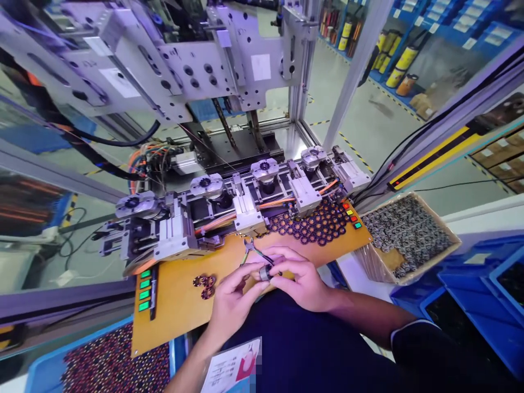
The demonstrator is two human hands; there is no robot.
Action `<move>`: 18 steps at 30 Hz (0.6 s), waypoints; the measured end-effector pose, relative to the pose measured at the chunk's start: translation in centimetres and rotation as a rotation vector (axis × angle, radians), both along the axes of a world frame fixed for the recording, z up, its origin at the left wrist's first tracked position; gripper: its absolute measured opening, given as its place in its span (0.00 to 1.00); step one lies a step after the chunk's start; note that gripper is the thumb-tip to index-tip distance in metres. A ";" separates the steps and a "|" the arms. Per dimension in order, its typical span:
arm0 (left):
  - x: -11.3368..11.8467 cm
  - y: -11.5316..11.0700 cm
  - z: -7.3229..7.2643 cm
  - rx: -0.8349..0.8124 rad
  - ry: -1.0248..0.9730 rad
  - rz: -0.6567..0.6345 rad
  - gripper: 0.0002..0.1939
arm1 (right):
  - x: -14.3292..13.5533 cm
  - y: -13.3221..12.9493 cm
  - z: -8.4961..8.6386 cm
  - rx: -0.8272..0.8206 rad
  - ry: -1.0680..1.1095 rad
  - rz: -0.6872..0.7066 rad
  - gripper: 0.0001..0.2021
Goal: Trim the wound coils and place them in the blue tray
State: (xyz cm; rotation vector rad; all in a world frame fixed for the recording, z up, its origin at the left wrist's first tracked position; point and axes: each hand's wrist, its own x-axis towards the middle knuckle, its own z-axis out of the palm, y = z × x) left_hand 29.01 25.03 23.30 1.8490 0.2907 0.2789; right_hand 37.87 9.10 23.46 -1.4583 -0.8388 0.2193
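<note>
A small cylindrical part (265, 273), silvery grey with a dark end, is pinched between my two hands just above the front edge of the yellow-brown board. My left hand (234, 290) grips its left side with thumb and fingertips. From the other side, my right hand (301, 279) closes thumb and fingers at its dark end; the exact contact is partly hidden. Behind my fingers lies a pair of cutting pliers (249, 245), jaws pointing away from me. Left of my left hand sits a small cluster of copper-wound ring parts (204, 285).
A machine with several clamping stations (266, 172) spans the back of the board (180, 300). Many dark rings (323, 221) lie at its right. Coloured buttons (144, 290) line the left edge. A carton of metal parts (413, 234) stands right; a blue bin (118, 360) stands lower left.
</note>
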 end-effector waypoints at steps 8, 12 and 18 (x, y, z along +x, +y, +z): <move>-0.9 1.1 -0.1 0.084 -0.028 0.137 0.14 | 0.1 1.9 -0.1 -0.035 0.132 0.194 0.02; -2.3 2.7 -0.9 0.122 -0.054 0.187 0.16 | 4.7 2.0 2.4 -0.102 -0.074 0.221 0.04; -6.8 6.2 -5.5 0.240 0.029 0.678 0.21 | 22.1 -0.1 7.5 -0.417 -0.652 -0.144 0.06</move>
